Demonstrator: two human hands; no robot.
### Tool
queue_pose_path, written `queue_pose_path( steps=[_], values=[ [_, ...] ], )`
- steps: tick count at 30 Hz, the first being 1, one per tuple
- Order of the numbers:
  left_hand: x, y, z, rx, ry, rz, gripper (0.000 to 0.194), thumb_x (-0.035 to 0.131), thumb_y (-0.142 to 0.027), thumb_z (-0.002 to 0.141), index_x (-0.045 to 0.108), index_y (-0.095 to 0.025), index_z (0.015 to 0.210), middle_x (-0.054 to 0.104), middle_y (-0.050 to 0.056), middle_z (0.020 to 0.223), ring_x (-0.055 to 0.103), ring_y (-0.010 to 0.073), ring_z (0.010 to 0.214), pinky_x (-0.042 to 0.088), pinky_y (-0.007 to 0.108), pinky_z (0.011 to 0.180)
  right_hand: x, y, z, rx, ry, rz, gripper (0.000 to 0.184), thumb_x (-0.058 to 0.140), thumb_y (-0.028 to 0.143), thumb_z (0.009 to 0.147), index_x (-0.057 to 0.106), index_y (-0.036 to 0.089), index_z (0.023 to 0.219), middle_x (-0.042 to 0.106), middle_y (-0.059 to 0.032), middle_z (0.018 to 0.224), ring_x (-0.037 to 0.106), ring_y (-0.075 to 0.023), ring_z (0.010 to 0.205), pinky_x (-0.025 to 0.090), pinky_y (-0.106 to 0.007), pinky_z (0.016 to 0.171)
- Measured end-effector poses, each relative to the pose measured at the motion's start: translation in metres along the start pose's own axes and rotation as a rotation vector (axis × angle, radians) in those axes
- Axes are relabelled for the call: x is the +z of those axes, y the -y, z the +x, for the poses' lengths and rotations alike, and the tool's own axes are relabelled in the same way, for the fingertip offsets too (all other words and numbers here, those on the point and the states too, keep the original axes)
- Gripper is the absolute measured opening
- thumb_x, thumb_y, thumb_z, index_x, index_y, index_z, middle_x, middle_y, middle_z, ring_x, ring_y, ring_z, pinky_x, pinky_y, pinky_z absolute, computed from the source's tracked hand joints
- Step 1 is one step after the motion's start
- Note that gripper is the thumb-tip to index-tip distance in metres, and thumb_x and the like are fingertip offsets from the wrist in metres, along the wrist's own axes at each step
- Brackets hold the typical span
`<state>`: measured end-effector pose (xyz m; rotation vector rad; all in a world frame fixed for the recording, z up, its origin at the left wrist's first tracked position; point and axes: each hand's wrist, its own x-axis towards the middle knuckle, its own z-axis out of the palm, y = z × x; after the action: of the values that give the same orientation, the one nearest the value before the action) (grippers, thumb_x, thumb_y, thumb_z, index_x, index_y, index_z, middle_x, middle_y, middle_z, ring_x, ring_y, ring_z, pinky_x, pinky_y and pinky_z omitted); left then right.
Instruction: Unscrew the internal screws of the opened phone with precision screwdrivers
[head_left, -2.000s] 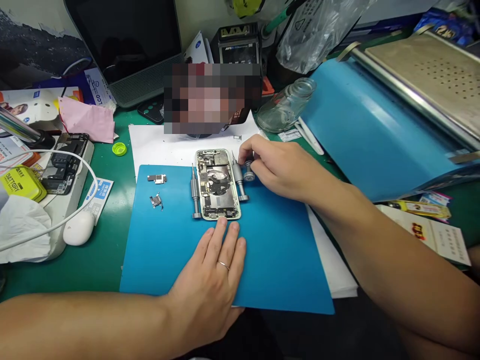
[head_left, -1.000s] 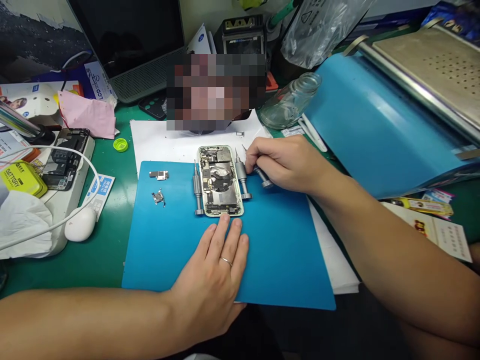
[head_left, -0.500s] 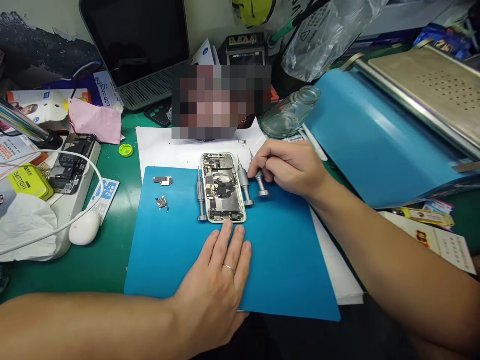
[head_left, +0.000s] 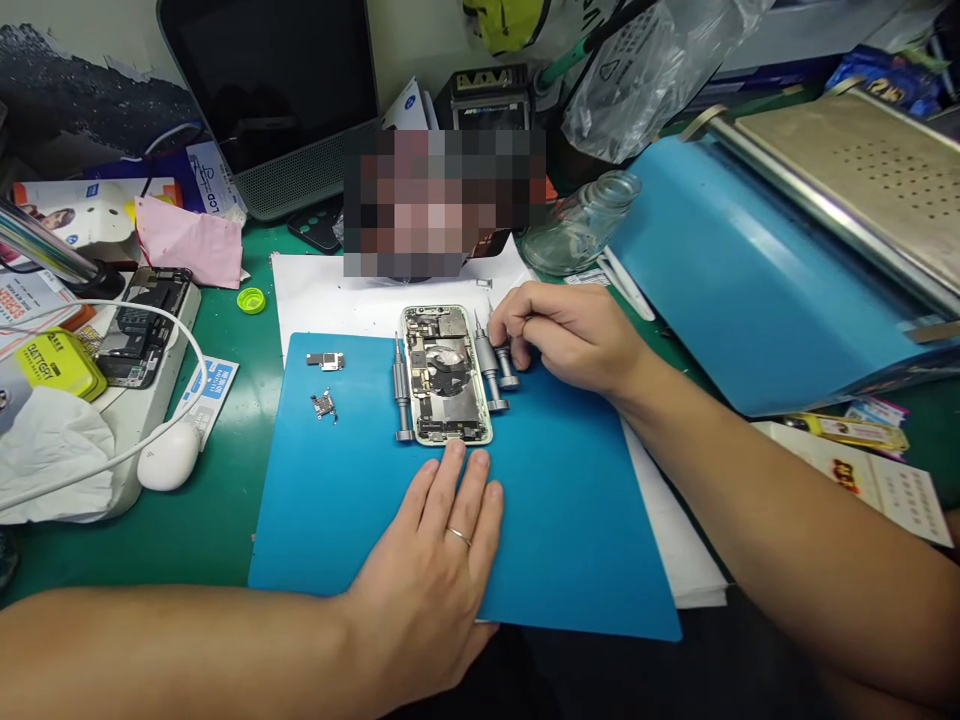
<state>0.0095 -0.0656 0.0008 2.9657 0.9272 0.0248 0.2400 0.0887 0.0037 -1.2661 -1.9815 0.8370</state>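
Note:
An opened phone (head_left: 448, 380) lies on a blue mat (head_left: 577, 520), its inner parts showing. My left hand (head_left: 435, 560) rests flat on the mat with fingers stretched out, the fingertips at the phone's lower edge. My right hand (head_left: 566, 335) is closed on a grey screwdriver (head_left: 508, 372), its middle covered by the fingers. Right beside it, along the phone's right side, lies a second screwdriver (head_left: 487, 360). Another screwdriver (head_left: 402, 390) lies at the phone's left edge. Farther left are a small metal-cased part (head_left: 325, 361) and a small silvery bracket-like part (head_left: 324, 405).
White paper (head_left: 322, 285) lies under the mat. At the back are a glass jar (head_left: 581, 225) and a dark screen (head_left: 277, 80). A blue sheet (head_left: 750, 270) hangs from a metal device at right. On the left are another phone body (head_left: 146, 325) and a white cable (head_left: 187, 335).
My right hand has moved slightly left with the screwdriver, bringing it close against the one beside the phone. My left hand has stayed in place.

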Motion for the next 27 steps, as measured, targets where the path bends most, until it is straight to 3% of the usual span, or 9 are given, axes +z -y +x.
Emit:
queue_pose_path(
  steps=[4,21,23,27],
  values=[
    [0.0002,0.0002,0.0002,0.003,0.001,0.002,0.091,0.057,-0.062,0.092,0.039,0.000,0.157,0.028,0.027,0.166,0.021,0.0480,0.155,0.018,0.056,0.123,-0.0008,-0.0004,0.0012,0.000,0.027,-0.019,0.021,0.047,0.009,0.077,0.049,0.027,0.067,0.057,0.0026,0.051,0.057,-0.0189,0.044,0.047,-0.036,0.052],
    [0.0013,-0.0003,0.0001,-0.004,0.005,0.002,0.094,0.059,-0.062,0.090,0.038,0.001,0.157,0.026,0.028,0.166,0.019,0.0483,0.156,0.019,0.056,0.123,-0.0004,0.0024,-0.0007,-0.028,0.105,-0.076,0.021,0.047,0.009,0.070,0.055,0.026,0.062,0.062,0.0024,0.055,0.058,-0.0176,0.046,0.046,-0.034,0.052],
    [0.0013,-0.0006,0.0001,-0.002,0.007,-0.005,0.094,0.059,-0.062,0.090,0.037,0.001,0.157,0.025,0.028,0.167,0.019,0.0484,0.156,0.019,0.057,0.123,-0.0009,0.0032,-0.0013,-0.033,0.056,-0.091,0.021,0.047,0.009,0.070,0.055,0.027,0.062,0.063,0.0019,0.055,0.058,-0.0183,0.047,0.046,-0.035,0.052],
    [0.0006,-0.0002,0.0008,0.005,0.013,-0.006,0.093,0.057,-0.062,0.092,0.038,0.001,0.157,0.026,0.028,0.166,0.020,0.0482,0.156,0.019,0.056,0.123,-0.0056,0.0034,-0.0015,-0.044,-0.165,-0.238,0.021,0.048,0.009,0.073,0.054,0.027,0.063,0.064,-0.0004,0.059,0.058,-0.0205,0.053,0.046,-0.036,0.056]
  ],
)
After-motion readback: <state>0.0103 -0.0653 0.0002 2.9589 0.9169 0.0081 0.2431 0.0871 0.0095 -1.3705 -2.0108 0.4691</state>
